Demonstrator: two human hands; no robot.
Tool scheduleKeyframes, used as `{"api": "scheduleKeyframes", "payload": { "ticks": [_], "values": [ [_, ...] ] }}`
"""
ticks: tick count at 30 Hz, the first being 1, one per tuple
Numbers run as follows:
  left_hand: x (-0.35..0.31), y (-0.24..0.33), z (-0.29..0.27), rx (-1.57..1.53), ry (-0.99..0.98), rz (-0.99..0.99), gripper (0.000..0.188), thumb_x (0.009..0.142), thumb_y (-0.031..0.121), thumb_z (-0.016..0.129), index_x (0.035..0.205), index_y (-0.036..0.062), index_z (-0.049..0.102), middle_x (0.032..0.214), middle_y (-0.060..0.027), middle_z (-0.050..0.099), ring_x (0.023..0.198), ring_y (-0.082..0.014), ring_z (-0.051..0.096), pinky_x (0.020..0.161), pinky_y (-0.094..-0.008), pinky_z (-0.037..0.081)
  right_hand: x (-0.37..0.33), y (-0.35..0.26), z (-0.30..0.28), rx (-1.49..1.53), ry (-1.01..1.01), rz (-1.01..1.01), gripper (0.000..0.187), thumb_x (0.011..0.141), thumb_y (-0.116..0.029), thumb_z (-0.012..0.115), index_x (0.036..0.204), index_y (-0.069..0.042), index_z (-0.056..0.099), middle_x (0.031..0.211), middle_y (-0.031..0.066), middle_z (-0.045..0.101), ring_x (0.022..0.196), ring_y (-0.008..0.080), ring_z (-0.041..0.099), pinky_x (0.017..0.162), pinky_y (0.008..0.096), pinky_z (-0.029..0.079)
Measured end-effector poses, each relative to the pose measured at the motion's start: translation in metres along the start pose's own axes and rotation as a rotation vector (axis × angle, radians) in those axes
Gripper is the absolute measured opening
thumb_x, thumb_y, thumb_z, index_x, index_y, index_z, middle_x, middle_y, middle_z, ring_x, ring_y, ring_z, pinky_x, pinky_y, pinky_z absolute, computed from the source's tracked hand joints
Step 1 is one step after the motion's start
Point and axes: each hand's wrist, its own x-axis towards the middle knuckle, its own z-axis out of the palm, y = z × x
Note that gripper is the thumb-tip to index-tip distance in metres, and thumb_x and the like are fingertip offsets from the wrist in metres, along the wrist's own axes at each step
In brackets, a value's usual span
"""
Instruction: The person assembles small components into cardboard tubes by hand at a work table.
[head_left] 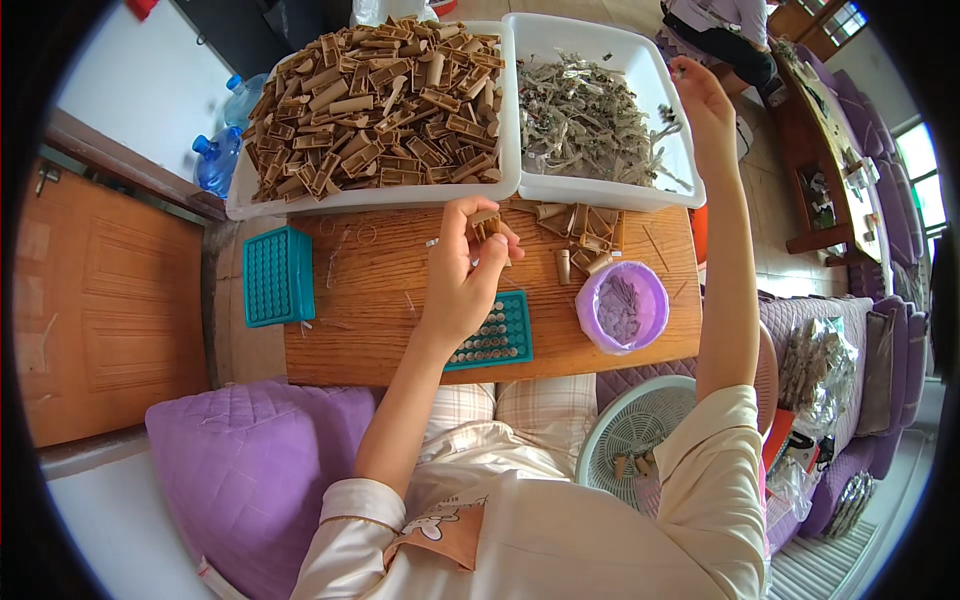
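Note:
My left hand (470,270) is closed around a brown plastic casing (486,222), hollow and trough-shaped, held above the table. Raised at the far right, my right hand (702,95) has its fingers drawn together by the rim of a white bin. Whatever is in those fingers is too small to make out. That white bin (690,150) holds a heap of thin silvery-grey parts (580,115). Below my left hand lies a teal tray (518,325) with small round pieces in its holes. Several loose brown casings (590,225) lie to the right of my left hand.
A second white bin (509,120), heaped with brown casings (380,110), fills the back left. On the wooden table (370,290) stand a teal holed block (278,277) and a purple-lined tub (655,305) of grey strips. A green basket (592,450) sits at my right; a purple quilted cover (250,460) is at my left.

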Motion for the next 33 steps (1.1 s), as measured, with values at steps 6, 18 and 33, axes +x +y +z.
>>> {"api": "scheduleKeyframes", "payload": {
  "ticks": [6,18,33],
  "values": [
    [-0.015,-0.002,-0.008,-0.063,0.058,-0.052,0.023,0.082,0.001,0.041,0.105,0.0046,0.039,0.078,-0.0059,0.053,0.070,-0.0124,0.054,0.067,-0.0256,0.044,-0.006,0.008,-0.012,-0.355,-0.079,0.116,0.036,0.088,-0.019,0.046,0.122,-0.008,0.044,0.115,0.0042,0.051,0.106,0.0106,0.044,0.092,0.0260,0.031],
    [-0.042,-0.013,-0.013,-0.124,0.119,-0.124,0.022,0.082,0.001,0.043,0.103,0.0027,0.039,0.080,-0.0071,0.053,0.070,-0.0124,0.054,0.068,-0.0255,0.045,-0.035,0.045,-0.018,-1.533,-0.282,-0.123,0.044,0.082,-0.008,0.044,0.125,-0.007,0.036,0.118,0.0201,0.046,0.112,0.0402,0.039,0.088,0.0451,0.036],
    [-0.057,-0.010,-0.013,-0.085,0.131,-0.134,0.022,0.077,-0.003,0.037,0.097,0.0036,0.041,0.076,-0.0048,0.049,0.071,-0.0114,0.048,0.071,-0.0262,0.041,-0.065,-0.022,0.008,0.004,-0.067,0.023,0.032,0.088,-0.016,0.046,0.114,0.001,0.046,0.113,0.0106,0.051,0.098,0.0172,0.054,0.083,0.0266,0.042]
  ]
}}
